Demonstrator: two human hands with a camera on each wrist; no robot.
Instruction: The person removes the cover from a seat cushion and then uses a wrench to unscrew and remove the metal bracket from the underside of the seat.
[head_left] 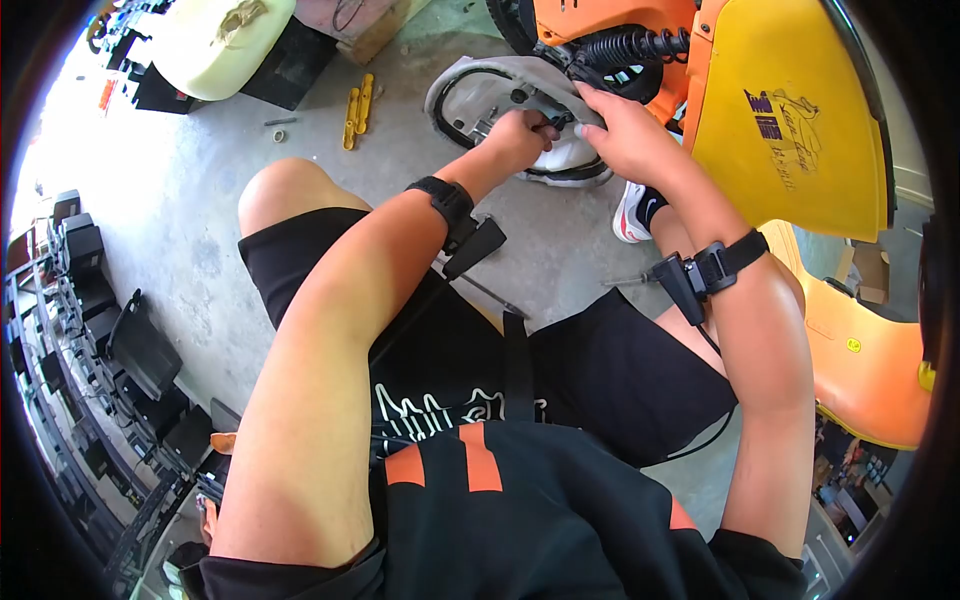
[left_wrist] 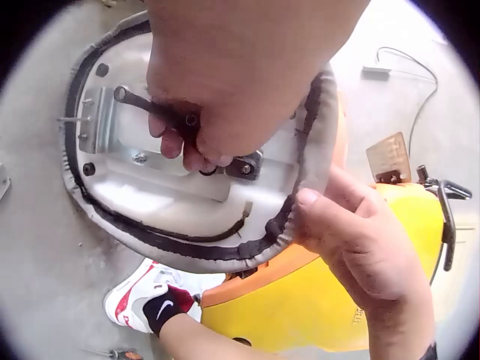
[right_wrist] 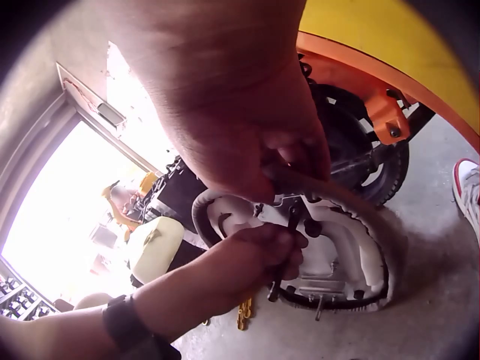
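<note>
An upturned scooter seat [head_left: 478,92] with a white plastic underside and a grey cover folded over its rim is in front of me. My left hand [head_left: 515,140] grips a dark wrench [left_wrist: 142,103], whose ring end sticks out past the fingers in the left wrist view. The wrench's other end is by a black bracket [left_wrist: 247,166] on the underside, partly covered by the fingers. With its thumb on the inner edge, my right hand [head_left: 630,135] holds the seat's rim; its fingers go behind the cover. A metal hinge bracket [left_wrist: 96,124] sits at the seat's opposite end.
Beside the seat stands an orange and yellow scooter body [head_left: 810,120] with a shock absorber [head_left: 635,47]. On the concrete floor lie a yellow folding piece [head_left: 357,112], a bolt [head_left: 280,121] and a small ring [head_left: 279,136]. A shoe [head_left: 632,213] is close to the seat.
</note>
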